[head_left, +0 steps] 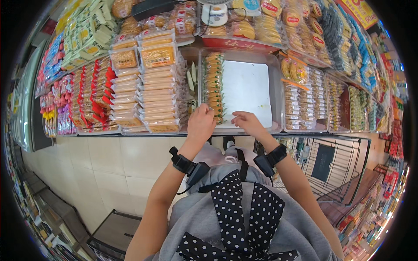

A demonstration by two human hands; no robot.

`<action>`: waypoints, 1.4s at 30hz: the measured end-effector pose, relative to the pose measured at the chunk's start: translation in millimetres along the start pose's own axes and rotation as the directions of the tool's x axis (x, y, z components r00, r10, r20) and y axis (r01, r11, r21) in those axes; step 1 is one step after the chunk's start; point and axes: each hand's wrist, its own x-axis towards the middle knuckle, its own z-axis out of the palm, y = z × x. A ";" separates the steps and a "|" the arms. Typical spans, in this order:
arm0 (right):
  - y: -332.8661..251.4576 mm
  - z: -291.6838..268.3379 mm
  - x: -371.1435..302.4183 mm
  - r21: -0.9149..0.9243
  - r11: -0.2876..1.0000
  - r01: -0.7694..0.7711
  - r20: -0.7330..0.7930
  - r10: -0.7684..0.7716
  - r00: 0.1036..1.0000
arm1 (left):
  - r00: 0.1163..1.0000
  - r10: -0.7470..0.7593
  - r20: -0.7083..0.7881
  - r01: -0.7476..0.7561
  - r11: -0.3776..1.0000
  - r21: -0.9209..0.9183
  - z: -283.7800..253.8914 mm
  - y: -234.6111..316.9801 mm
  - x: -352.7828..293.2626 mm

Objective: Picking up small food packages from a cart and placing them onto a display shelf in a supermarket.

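Observation:
A single row of wrapped biscuits [214, 82], yellowish with green frilled wrapper edges, stands along the left side of a clear plastic tray [277, 78]. My left hand [201, 124] is at the near end of this row, its fingers curled against the left side of the packets. Whatever is between those fingertips is hidden. Over the tray's front edge hovers my right hand [251, 125], index finger reaching left toward the row and the other fingers partly bent; I see nothing in it. A white board [248, 82] lines the tray's floor right of the row.
Stacked wrapped cakes [159, 87] adjoin the tray on the left, with red-trimmed packets [91, 91] beyond. To the right sit small packaged snacks [305, 98] in trays. A black device [152, 8] lies at the back. A wire shopping cart [344, 165] stands below right.

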 end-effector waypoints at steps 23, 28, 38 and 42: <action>134.7 -25.5 -234.2 0.668 0.744 -0.027 -0.631 0.585 0.509 | 0.742 0.505 0.442 -0.216 0.803 -0.555 27.9 110.7 24.3; 160.0 -33.2 -253.7 0.678 0.727 -0.111 -0.577 0.620 0.532 | 0.629 0.611 0.481 -0.338 0.772 -0.538 58.7 142.3 14.1; 235.5 -36.2 -269.0 0.746 0.660 -0.091 -0.487 0.633 0.601 | 0.386 0.528 0.756 -0.228 0.849 -0.477 154.2 189.4 -25.5; 264.0 -42.5 -253.1 0.787 0.615 -0.061 -0.441 0.628 0.642 | 0.296 0.417 0.859 -0.062 0.906 -0.419 203.8 195.2 -37.5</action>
